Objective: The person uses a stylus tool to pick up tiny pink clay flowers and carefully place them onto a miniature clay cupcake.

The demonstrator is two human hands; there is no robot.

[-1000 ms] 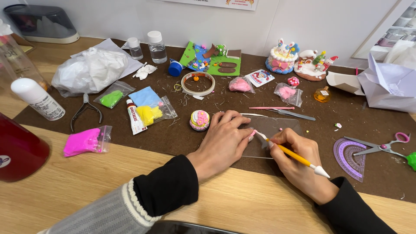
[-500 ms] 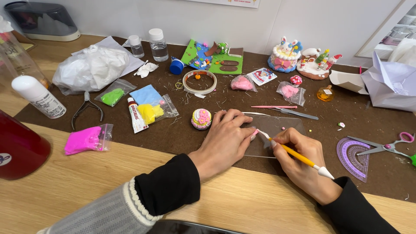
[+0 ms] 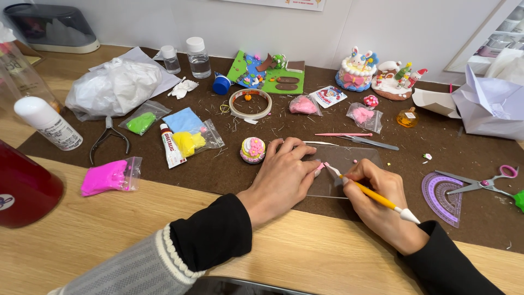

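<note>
While clear plastic sheet [image 3: 349, 166] lies on brown felt mat [image 3: 218, 175], left hand [image 3: 281, 177] is laid palm down on its left edge, fingers spread flat, nothing grasped. Right hand [image 3: 379, 199] is curled in pen grip around yellow-handled modelling tool [image 3: 371, 195], tip set to small pink clay piece [image 3: 322, 166] at left fingertips. Small round clay cupcake [image 3: 253, 149] sits just beside left hand. Purple protractor [image 3: 443, 191] lies near right hand. Against earlier frames, both hands are seen in unchanged pose; tool tip stays on clay.
</note>
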